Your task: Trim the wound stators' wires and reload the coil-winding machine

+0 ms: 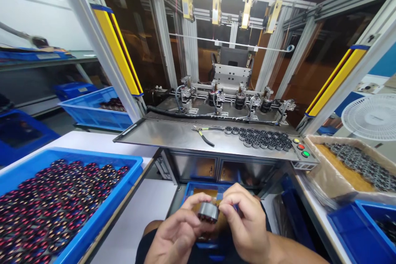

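My left hand is closed around a round metal stator, with a silver outer band and dark, reddish windings on its underside. Just right of that part, my right hand pinches with thumb and index finger close to the stator's edge. What the pinch holds is too small to make out. Both hands are above my lap, over a blue bin with brownish content.
A blue tray of wound stators stands at the left. On the metal machine table lie cutters and rows of dark stators. A box of grey parts, control buttons and a fan are at the right.
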`<state>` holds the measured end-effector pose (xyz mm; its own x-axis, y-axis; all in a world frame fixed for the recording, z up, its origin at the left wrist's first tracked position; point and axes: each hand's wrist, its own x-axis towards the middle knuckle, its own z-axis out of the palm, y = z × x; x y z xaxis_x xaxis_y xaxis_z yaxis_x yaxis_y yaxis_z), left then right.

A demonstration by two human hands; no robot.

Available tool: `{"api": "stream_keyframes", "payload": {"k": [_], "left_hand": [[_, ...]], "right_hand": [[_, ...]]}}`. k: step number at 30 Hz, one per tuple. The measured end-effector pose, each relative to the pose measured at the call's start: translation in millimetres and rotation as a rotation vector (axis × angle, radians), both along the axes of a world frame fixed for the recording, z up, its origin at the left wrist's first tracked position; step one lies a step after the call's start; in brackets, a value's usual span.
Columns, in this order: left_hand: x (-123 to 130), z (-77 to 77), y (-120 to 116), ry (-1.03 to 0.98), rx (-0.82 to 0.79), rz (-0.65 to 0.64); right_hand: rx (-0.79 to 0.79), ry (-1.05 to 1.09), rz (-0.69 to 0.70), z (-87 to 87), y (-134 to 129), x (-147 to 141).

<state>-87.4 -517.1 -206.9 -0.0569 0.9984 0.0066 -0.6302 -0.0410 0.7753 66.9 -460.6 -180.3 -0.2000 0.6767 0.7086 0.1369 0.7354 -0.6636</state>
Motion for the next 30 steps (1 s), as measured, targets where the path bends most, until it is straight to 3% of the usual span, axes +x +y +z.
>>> {"api": "stream_keyframes", "payload": {"k": [5, 10, 12, 15, 20, 25, 27, 30], "left_hand": [[1, 5.4, 3, -0.076, 0.051, 0.043], [3, 1.7, 4, 0.071, 0.001, -0.236], [3, -2.1, 2, 0.11, -0.011, -0.29], [5, -4.8, -1, 0.122, -0.013, -0.248], [9, -1.0, -1, -0.001, 0.061, -0.094], [6, 5.6, -1, -0.142, 0.061, -0.005], [5, 7.4, 1, -0.118, 0.011, -0.05], [5, 6.3, 3, -0.031, -0.066, -0.271]], "right_hand": [[-0.001, -0.012, 0.118, 1.9, 2, 4], [0.18, -0.132, 0.192, 6.4, 5, 13], [0.225, -0.176, 0.19, 8.2, 5, 16], [0.254, -0.208, 0.133, 9.6, 2, 17], [0.118, -0.142, 0.057, 9.4, -2, 13], [0.104, -0.104, 0.143, 11.5, 0, 12], [0.149, -0.129, 0.197, 11.4, 1, 14], [0.188, -0.165, 0.214, 10.5, 2, 18]]}}
